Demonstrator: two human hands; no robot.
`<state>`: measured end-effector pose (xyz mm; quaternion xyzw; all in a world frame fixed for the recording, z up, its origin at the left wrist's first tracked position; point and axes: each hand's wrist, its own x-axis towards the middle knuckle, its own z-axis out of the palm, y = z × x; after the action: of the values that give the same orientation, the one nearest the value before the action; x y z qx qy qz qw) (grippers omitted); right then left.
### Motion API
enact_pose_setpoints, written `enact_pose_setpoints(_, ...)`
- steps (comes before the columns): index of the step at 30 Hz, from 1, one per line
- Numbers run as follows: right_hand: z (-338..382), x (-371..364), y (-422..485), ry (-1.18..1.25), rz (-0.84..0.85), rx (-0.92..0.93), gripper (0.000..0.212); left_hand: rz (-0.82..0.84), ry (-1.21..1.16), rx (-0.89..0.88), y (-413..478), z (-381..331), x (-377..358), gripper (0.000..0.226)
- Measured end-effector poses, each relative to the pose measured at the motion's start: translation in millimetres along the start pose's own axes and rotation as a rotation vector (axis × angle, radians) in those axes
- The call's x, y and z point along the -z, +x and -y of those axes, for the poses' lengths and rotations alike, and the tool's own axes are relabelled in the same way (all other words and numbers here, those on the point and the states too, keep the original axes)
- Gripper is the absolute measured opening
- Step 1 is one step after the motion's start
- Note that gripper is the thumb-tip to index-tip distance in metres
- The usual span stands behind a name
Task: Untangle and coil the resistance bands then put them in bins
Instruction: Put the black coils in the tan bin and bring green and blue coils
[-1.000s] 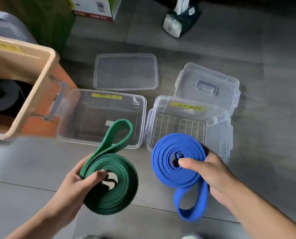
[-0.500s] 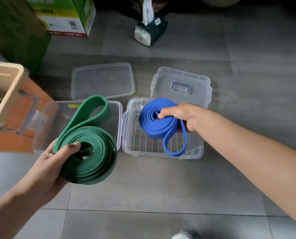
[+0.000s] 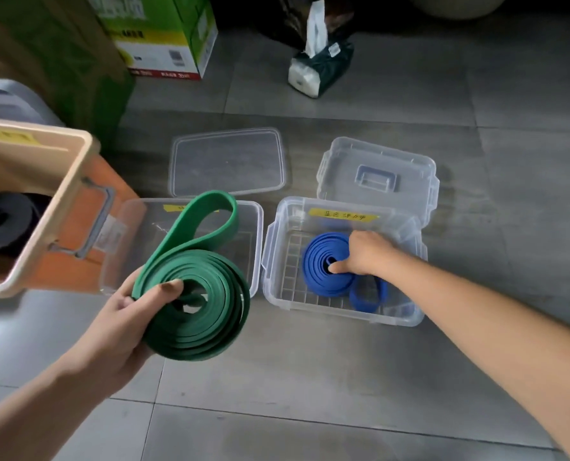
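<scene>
Blue coil set in right-hand bin
Right hand point(image 3: 365, 254) reaches centre-right, thumb pinching blue resistance band point(image 3: 326, 264) inside clear bin point(image 3: 340, 312); left hand point(image 3: 134, 314) lower left, fingers clamped round green resistance band point(image 3: 203, 314).

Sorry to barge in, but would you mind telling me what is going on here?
A person is packing coiled resistance bands into clear bins on the floor. Their right hand grips the blue band down inside the right bin. Their left hand holds the green band in the air by the left bin, not yet placed.
</scene>
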<state>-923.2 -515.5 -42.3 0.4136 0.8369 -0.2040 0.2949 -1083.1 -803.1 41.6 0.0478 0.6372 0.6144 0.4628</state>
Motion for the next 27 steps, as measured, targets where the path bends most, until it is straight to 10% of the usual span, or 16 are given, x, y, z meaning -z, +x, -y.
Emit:
enact_pose_setpoints(4,4,-1,-16,-0.340,-0.004,-0.080,0.071,0.007,-0.008,-0.006,9,-1,-1,0.037)
enact_pose_setpoints(8,9,11,-34,-0.515,-0.228,0.070,0.040,-0.016,-0.031,0.014,20,-5,-5,0.035)
enact_pose_setpoints(14,93,59,-66,0.203,-0.833,0.879,0.037,-0.026,0.126,0.055,31,-18,1,0.042)
enact_pose_setpoints(19,159,66,-47,-0.199,-0.317,0.843,0.067,0.153,0.166,0.057,35,-29,17,0.043)
enact_pose_setpoints(23,180,50,-35,0.270,0.079,0.677,0.056,0.062,0.081,0.093,56,-41,38,0.038)
enact_pose_setpoints(27,203,31,-17,0.430,0.037,0.512,0.044,-0.047,0.103,0.166,90,-37,48,0.033)
